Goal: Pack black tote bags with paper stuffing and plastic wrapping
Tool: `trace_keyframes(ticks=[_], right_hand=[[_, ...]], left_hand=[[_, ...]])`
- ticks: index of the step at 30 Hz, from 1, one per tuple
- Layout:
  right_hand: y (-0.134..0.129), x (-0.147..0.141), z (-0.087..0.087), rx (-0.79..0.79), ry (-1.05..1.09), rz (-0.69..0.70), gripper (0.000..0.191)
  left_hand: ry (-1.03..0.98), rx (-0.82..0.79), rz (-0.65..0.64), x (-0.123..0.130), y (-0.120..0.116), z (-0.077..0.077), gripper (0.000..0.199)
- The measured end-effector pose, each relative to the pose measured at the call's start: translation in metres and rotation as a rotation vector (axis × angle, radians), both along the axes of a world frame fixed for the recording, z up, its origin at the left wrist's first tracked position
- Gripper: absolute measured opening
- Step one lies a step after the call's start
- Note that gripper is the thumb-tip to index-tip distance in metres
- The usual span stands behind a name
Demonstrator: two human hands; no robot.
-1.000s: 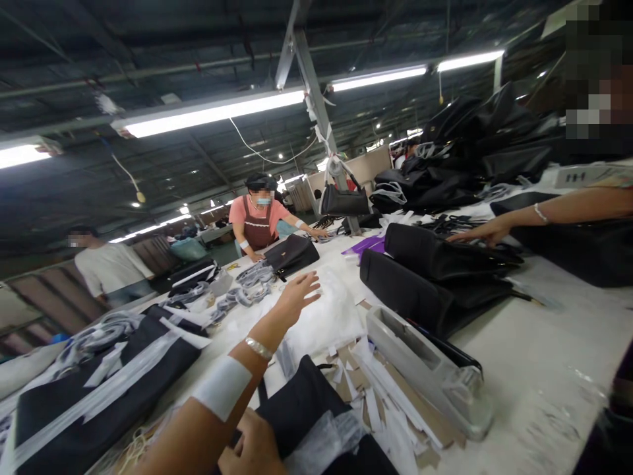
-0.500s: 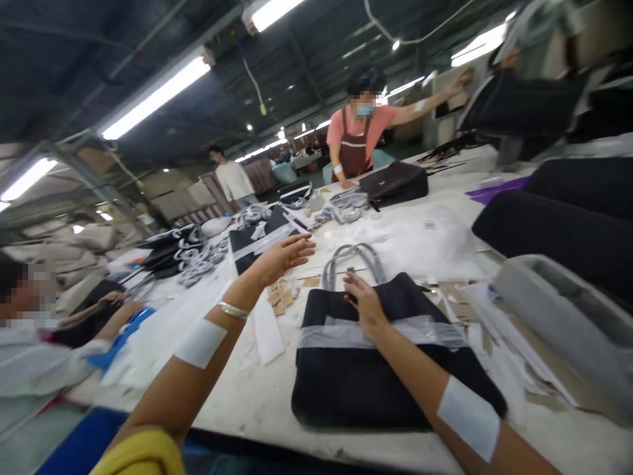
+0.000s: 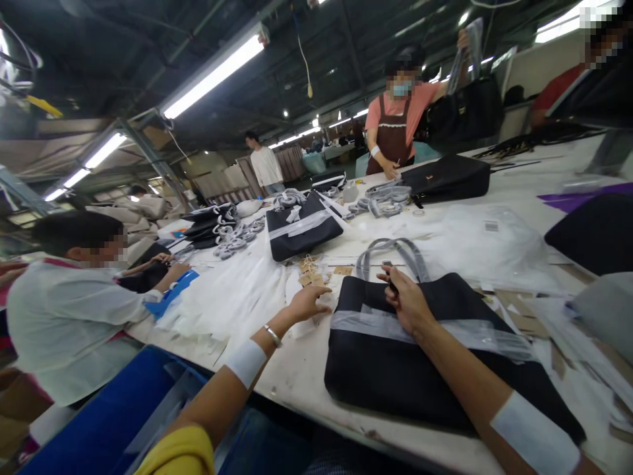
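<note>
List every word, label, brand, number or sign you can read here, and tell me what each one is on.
None can be read.
Small printed label on the clear plastic: too small and blurred.
Gold-coloured mark on the black bag across the table: too small to tell whether it has lettering.
Black bag beneath the right hand: no writing visible on its near side.

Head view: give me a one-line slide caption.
A black bag with grey handles lies on the table, right hand over it, left hand open beside it.
</note>
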State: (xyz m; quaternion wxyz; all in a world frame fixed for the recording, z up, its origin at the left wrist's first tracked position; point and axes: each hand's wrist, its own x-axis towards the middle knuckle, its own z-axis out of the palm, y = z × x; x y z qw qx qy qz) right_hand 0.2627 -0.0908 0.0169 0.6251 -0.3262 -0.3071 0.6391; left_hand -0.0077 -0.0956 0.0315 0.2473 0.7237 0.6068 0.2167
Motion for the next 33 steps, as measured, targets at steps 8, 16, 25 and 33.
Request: trace_keyframes(ticks=[8, 16, 25, 33], right_hand=[[-0.006, -0.004, 0.008, 0.086, 0.188, 0.132, 0.047], [-0.009, -0.003, 0.011, 0.192, -0.014, 0.053, 0.04], [-0.011, -0.006, 0.009, 0.139, 0.032, 0.121, 0.048], [-0.008, -0.006, 0.005, 0.193, 0.011, 0.115, 0.044]], left_hand=[[-0.277, 0.07, 0.005, 0.016, -0.005, 0.029, 0.06], [-0.835, -0.079, -0.084, 0.062, -0.012, 0.041, 0.058], [-0.836, 0.169, 0.264, 0.058, 0.012, 0.047, 0.048], [-1.225, -0.216, -0.016, 0.083, -0.002, 0.052, 0.038]])
